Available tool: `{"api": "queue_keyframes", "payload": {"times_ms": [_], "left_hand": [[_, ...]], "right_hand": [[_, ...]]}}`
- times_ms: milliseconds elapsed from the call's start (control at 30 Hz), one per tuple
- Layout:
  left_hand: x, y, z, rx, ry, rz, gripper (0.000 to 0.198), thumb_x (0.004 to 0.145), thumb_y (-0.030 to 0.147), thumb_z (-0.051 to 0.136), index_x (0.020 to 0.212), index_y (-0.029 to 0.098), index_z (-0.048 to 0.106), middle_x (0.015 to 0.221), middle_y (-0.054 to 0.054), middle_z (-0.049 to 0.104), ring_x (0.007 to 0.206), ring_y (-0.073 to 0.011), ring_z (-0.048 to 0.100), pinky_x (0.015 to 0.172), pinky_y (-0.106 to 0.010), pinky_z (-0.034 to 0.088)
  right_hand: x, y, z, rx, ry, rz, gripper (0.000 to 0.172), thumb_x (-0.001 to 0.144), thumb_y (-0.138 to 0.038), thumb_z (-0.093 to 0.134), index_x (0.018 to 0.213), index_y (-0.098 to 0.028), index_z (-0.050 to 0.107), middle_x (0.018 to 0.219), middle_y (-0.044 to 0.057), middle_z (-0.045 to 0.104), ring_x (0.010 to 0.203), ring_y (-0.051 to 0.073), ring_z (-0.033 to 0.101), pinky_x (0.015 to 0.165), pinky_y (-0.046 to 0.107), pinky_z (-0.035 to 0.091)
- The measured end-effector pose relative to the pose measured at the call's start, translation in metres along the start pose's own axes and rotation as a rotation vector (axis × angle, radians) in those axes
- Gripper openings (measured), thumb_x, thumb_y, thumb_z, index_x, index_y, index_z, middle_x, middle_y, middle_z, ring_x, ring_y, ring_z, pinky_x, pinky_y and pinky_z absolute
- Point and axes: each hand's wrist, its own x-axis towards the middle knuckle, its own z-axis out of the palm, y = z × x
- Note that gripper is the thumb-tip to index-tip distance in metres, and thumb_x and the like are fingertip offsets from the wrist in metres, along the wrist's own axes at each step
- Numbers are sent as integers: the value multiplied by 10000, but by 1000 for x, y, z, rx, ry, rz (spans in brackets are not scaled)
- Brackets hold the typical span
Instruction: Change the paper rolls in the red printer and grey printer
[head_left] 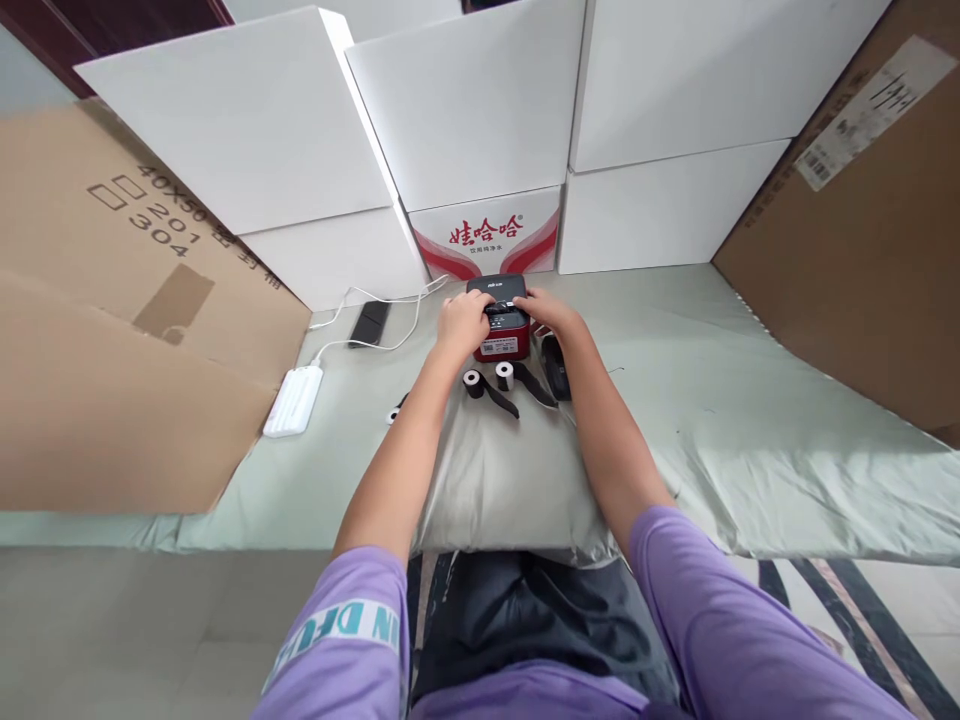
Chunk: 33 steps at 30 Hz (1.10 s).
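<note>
A small black and red printer point(501, 347) stands at the middle of the cloth-covered table with its black lid point(496, 289) raised. My left hand point(463, 320) grips its left side, fingers curled over the opening. From the right, my right hand point(550, 308) has its fingers closed at the edge of the opening near the lid; a small white piece shows between the hands, too small to name. In front of the printer lie two small paper rolls, a left roll point(472, 382) and a right roll point(505, 376), each with a black strip trailing off.
A black case-like object point(556, 368) lies beside my right wrist. Another roll point(394, 413) is partly hidden by my left forearm. Further left are a phone point(370, 323) and a white power bank point(294, 400) with a cable. White boxes point(480, 110) and cardboard point(862, 230) wall the table.
</note>
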Motion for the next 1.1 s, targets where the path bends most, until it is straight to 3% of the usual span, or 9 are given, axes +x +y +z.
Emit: {"api": "queue_keyframes", "payload": {"times_ms": [100,233,333,400,500,600,700,833,1100], "left_hand": [[-2,2,1,24,2,-4,439,869,99,444,1169,271,716,1200,-101,720,1169,-323,629,976,-482,454],[-11,4,-2,-4,2,-38,449,886,86,411,1179,277,692,1220,-91,723,1175,-303,639,985,-467,455],[-28,9,-8,-87,20,-42,429,892,82,406,1156,273,685,1260,-77,719,1192,-287,641,1007,-453,443],[-44,18,-11,-121,95,-51,403,903,90,407,1139,267,682,1245,-73,728,1214,-273,633,1033,-441,428],[-68,44,-7,-157,141,-6,365,938,140,407,1144,268,679,1224,-72,741,1226,-254,632,1083,-430,403],[-80,74,6,-176,-18,107,409,930,164,430,1281,241,626,1347,-97,694,1302,-246,604,1167,-446,350],[-79,95,20,-147,-202,96,481,913,159,426,1378,186,544,1422,-142,645,1347,-257,583,1225,-483,292],[-73,101,26,-137,-283,48,424,943,182,375,1319,146,568,1398,-175,654,1314,-270,610,1233,-514,278],[-78,104,29,-51,-309,86,404,973,195,335,1299,108,558,1470,-221,585,1530,-205,365,1274,-552,175]], "right_hand": [[-7,-8,6,-72,74,31,443,845,-391,626,1219,-153,634,948,130,736,710,259,682,746,462,575],[-30,-30,2,-251,323,-76,419,828,-385,642,1178,-156,666,1122,178,725,1052,348,682,984,523,505],[-51,-38,-18,-262,480,-140,420,857,-472,605,1168,-197,666,1083,148,733,1059,339,677,1010,533,481],[-63,-29,-35,-239,529,-190,397,877,-495,564,1117,-199,671,1040,132,737,1012,311,680,992,504,490],[-76,10,-52,-150,473,-220,366,872,-500,541,986,-179,675,1007,129,742,979,273,675,976,441,499],[-81,58,-52,84,336,-200,423,858,-559,523,970,-181,677,1032,110,749,1011,245,676,994,391,496],[-82,89,-44,245,332,-210,454,841,-573,521,1023,-187,679,1075,95,747,1044,233,674,1007,368,491],[-77,99,-41,221,349,-237,465,852,-600,512,995,-196,693,1062,77,741,1061,233,657,1007,362,485],[-69,102,-37,270,428,-288,647,804,-800,487,889,-196,702,906,71,715,934,245,640,971,412,496]]}}
